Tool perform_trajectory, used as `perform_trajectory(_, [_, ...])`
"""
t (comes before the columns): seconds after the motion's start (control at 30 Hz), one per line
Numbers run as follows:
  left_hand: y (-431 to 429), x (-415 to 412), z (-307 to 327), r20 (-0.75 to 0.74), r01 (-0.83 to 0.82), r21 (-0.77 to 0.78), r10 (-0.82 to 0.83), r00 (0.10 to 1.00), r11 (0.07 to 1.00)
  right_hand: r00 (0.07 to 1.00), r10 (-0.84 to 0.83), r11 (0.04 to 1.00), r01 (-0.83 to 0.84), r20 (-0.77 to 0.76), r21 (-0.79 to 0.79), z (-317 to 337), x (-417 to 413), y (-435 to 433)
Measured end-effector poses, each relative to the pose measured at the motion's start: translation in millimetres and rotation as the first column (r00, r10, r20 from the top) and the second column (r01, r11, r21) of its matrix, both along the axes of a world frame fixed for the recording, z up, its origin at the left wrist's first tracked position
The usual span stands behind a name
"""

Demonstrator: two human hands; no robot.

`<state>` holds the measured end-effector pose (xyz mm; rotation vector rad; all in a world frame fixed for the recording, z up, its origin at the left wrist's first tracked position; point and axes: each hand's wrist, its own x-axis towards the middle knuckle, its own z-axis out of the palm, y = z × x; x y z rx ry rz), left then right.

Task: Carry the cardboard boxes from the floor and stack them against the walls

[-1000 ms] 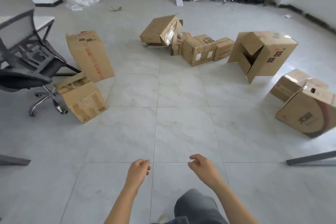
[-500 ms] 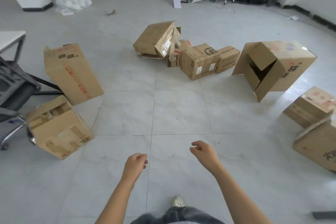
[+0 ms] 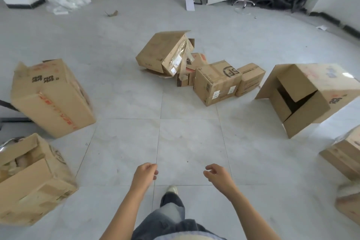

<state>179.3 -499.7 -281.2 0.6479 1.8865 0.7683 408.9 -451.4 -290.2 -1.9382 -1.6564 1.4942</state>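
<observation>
Both hands are held out low over the pale grey tiled floor (image 3: 124,154), and nothing is grasped. The fingers of the left hand (image 3: 146,174) are loosely curled inward, and those of the right hand (image 3: 218,176) are relaxed and slightly bent.

The cardboard boxes are all found on the floor. A sealed brown cardboard box with a round black logo (image 3: 217,82) is taken as the landmark; it is placed ahead of the hands and well apart from them. A smaller closed brown box (image 3: 251,79) is set just beside its right side. At its left side a small box with red print (image 3: 187,73) is wedged, and a torn, tilted brown box (image 3: 161,52) is leaned over that one. Further right of the landmark, a large brown box with open flaps (image 3: 311,99) is laid on its side. Far left of the landmark a tall brown box with red lettering (image 3: 50,99) is stood. Nearer the person than that one, an open brown box with pale contents (image 3: 33,181) is set.
</observation>
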Motion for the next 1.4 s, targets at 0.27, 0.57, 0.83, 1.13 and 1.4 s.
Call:
perform_trajectory(0.27, [198.6, -30.5, 10.7, 0.013, 0.088, -0.026, -0.088, 0.996, 0.996, 0.994, -0.11, 0.993, 0.11, -0.028, 0.036, 18.1, -35.8, 175.2])
perform_trajectory(0.57, [386.5, -20.6, -16.9, 0.013, 0.101, -0.119, -0.101, 0.995, 0.988, 0.992, -0.126, 0.992, 0.127, -0.022, 0.016, -0.3, -17.6, 371.1])
perform_trajectory(0.83, [562.7, 15.6, 7.0, -0.034, 0.13, -0.014, -0.13, 0.991, 0.991, 0.991, -0.127, 0.986, 0.132, -0.048, 0.1, 21.8, 9.5, 575.7])
perform_trajectory(1.13, [679.2, -16.0, -4.3, 0.0, 0.001, -0.088, -0.001, 1.0, 0.996, 1.0, -0.008, 0.998, 0.008, -0.003, -0.061, -7.8, -18.9, 701.2])
perform_trajectory(1.4, [847.1, -107.0, -0.1, 0.021, -0.078, -0.027, 0.078, 0.997, 0.997, 0.999, 0.043, 0.999, -0.042, 0.028, -0.029, -10.9, -97.8, 859.6])
